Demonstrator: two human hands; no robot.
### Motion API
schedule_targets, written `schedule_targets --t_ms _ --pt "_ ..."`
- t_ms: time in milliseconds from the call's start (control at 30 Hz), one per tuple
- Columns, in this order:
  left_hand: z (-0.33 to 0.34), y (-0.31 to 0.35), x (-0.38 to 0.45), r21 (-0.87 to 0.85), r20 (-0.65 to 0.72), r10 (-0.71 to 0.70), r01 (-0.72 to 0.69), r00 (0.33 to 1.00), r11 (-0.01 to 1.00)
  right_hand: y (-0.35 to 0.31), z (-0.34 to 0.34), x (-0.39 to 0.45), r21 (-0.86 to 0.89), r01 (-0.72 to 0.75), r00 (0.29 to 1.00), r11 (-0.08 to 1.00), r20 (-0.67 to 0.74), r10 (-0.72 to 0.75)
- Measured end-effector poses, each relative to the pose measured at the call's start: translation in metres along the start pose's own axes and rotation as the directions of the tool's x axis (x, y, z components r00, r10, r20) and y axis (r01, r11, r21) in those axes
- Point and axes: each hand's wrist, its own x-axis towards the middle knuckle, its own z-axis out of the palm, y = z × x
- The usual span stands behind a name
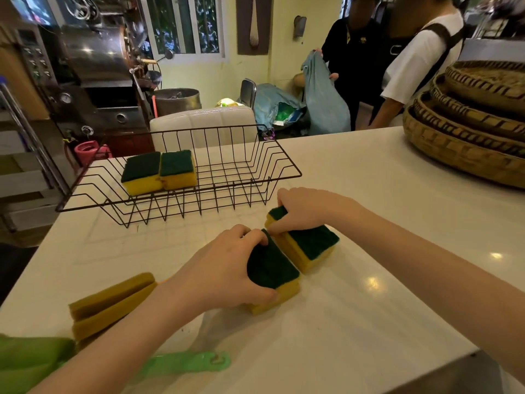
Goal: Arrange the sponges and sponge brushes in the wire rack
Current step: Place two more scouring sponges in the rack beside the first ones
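Note:
A black wire rack (250, 177) stands on the white counter, holding two yellow sponges with green scouring tops (159, 172) side by side at its left end. In front of the rack, my left hand (224, 265) grips a yellow-and-green sponge (274, 273) from above. Just to its right, my right hand (304, 209) grips a second such sponge (309, 247). The two sponges touch each other on the counter. At the near left lie yellow sponge brush heads (110, 305) and a green brush handle (193, 362), partly hidden by my left forearm.
A stack of woven baskets (471, 123) sits at the counter's far right. Two people stand beyond the counter with a blue bag (324, 100). A metal machine (93, 75) and a white chair back (204, 123) are behind the rack. The counter's edge (466, 351) runs near right.

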Motion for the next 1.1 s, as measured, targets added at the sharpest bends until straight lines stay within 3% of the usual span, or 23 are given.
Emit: schedule_targets --t_ms 167,367,900,1100 --pt "-0.003 0.000 0.001 0.015 0.025 0.039 -0.039 0.999 0.999 0.020 0.009 -0.005 0.119 -0.007 1.000 0.993 -0.002 0.007" --pt "-0.013 0.000 0.000 -0.003 0.038 0.057 -0.057 0.998 0.998 0.052 -0.015 -0.041 0.332 0.246 0.941 0.911 0.144 -0.307" --pt "-0.018 0.004 0.011 0.075 0.120 -0.024 0.015 0.992 0.997 0.061 0.001 -0.032 0.282 0.386 0.893 0.878 0.122 -0.432" --pt "-0.029 0.002 0.013 0.002 0.137 0.016 -0.017 0.990 1.000 0.051 -0.016 -0.031 0.160 0.440 0.884 0.884 0.094 -0.457"
